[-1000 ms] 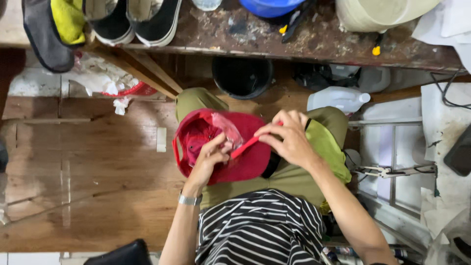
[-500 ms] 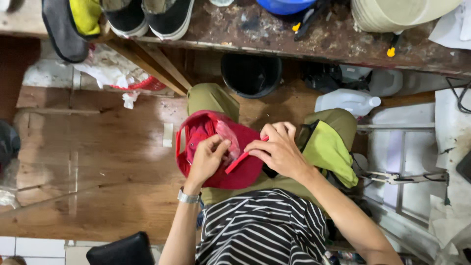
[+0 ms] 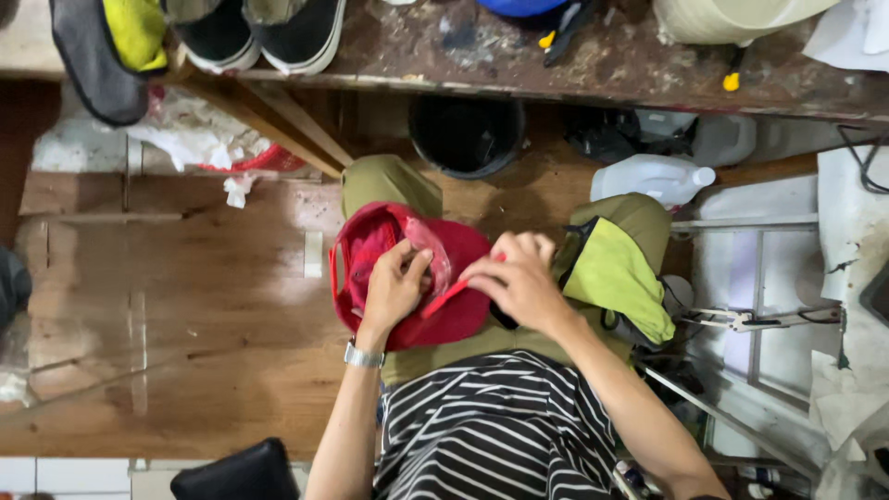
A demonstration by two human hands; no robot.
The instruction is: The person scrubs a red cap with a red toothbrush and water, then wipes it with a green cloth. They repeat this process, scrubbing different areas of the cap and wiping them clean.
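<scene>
A red cap [image 3: 454, 315] lies upside down on my lap, its inside facing up with clear plastic in the crown. My left hand [image 3: 394, 287], with a metal watch at the wrist, presses its fingers into the cap's inside. My right hand [image 3: 519, 278] pinches a thin red strap [image 3: 446, 298] at the cap's edge. A yellow-green cloth [image 3: 616, 278] drapes over my right knee, just right of that hand. I wear olive trousers and a black-and-white striped shirt.
A worn workbench [image 3: 574, 65] runs across the top, with black shoes [image 3: 255, 32] and a grey-and-yellow insole [image 3: 111, 46] on it. Below it stand a black bucket [image 3: 466, 134] and a white plastic jug [image 3: 653, 178]. Wooden floor lies left; a metal frame [image 3: 759, 315] stands right.
My view has shifted slightly, so the cap sits lower in frame. Both hands stay on the cap; my right hand has slid along the red strap.
</scene>
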